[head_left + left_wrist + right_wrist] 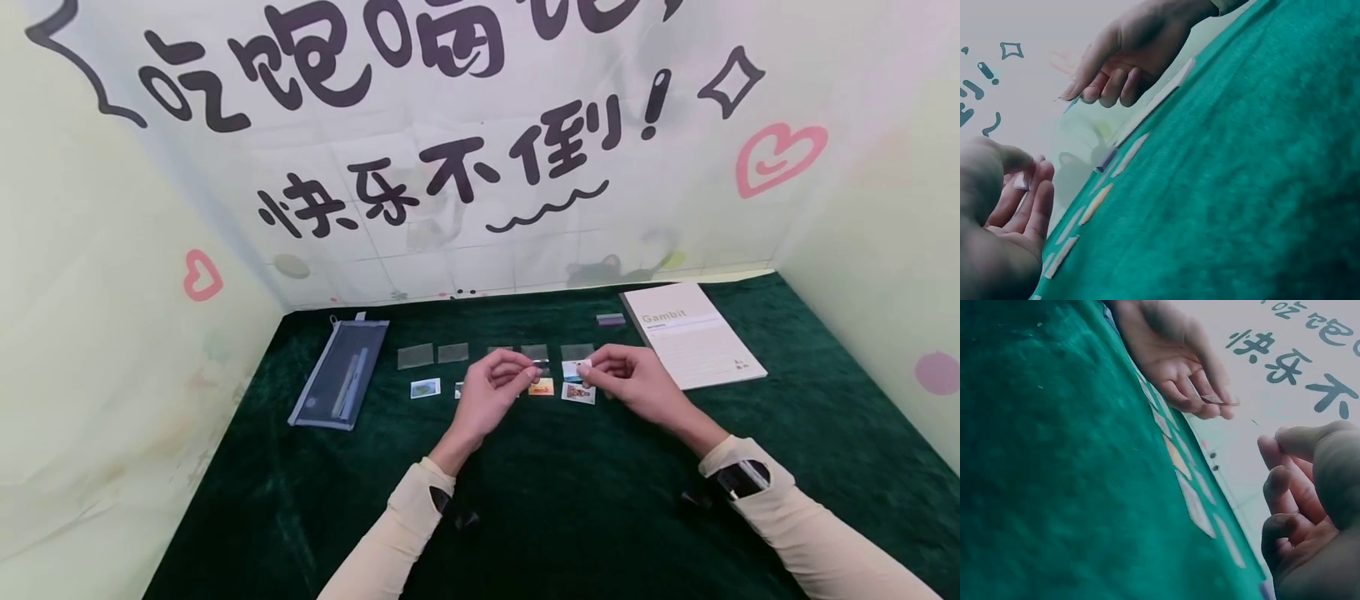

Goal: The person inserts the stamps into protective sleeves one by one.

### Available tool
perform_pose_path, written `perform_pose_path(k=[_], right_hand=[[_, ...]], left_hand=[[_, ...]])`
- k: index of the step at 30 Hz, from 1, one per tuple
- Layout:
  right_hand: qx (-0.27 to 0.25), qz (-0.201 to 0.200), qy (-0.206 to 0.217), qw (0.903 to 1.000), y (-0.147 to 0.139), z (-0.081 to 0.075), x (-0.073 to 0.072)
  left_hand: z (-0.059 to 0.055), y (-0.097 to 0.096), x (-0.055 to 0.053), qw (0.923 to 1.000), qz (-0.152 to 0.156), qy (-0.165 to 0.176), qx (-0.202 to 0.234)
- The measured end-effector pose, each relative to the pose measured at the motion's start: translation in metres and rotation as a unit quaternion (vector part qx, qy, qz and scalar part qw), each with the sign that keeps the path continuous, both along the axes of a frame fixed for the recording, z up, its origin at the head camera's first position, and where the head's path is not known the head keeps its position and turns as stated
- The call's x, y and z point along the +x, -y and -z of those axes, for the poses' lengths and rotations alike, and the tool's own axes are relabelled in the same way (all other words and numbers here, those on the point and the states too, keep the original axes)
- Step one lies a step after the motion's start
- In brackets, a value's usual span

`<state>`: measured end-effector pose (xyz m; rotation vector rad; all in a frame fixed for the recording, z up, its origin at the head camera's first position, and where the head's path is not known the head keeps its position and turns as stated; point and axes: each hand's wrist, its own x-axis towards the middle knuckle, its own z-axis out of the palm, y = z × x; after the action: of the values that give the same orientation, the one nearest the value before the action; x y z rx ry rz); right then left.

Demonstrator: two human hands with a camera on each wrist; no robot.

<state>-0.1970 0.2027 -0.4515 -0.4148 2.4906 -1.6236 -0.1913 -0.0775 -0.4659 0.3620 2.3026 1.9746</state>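
In the head view my left hand [491,392] pinches a small, thin, see-through plastic sleeve, mostly hidden by the fingers. Facing it, my right hand [637,379] holds a stamp [572,367] by its edge between thumb and forefinger. Both hands are raised over the cloth, fingertips a short gap apart. Beneath them runs a row of stamps, among them an orange one [541,387], a brown-figured one [578,394] and a blue-green one [425,388]. Behind that row lie several clear sleeves [416,356], partly covered by the hands.
A zip pouch [337,375] with slim tools inside lies at the left. At the back right rests a white notepad [693,337], with a small purple-grey block [610,319] beside it. Dark green cloth [555,517] covers the table; printed white sheets [450,250] wall three sides.
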Motion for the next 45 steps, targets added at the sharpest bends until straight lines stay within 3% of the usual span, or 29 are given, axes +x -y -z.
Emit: perform_pose_path(k=[6, 11, 26, 37, 45], right_hand=[[-0.049, -0.013, 0.032, 0.9982, 0.009, 0.018, 0.002], [-0.063, -0.001, 0.046, 0.9970, 0.008, 0.025, 0.004], [-0.060, 0.015, 0.057, 0.9965, 0.006, 0.023, 0.006], [-0.067, 0.004, 0.052, 0.9964, 0.008, 0.024, 0.004], [-0.050, 0.018, 0.054, 0.9972, 0.007, 0.023, 0.003]], left_hand=[[0.011, 0.001, 0.002, 0.9997, 0.024, 0.006, 0.006], [0.016, 0.000, 0.002, 0.9992, 0.038, 0.008, 0.003], [0.020, -0.004, -0.001, 0.9991, 0.041, 0.006, -0.007], [0.020, -0.002, -0.001, 0.9992, 0.020, -0.003, -0.034], [0.020, -0.003, -0.002, 0.9995, 0.020, -0.002, -0.026]])
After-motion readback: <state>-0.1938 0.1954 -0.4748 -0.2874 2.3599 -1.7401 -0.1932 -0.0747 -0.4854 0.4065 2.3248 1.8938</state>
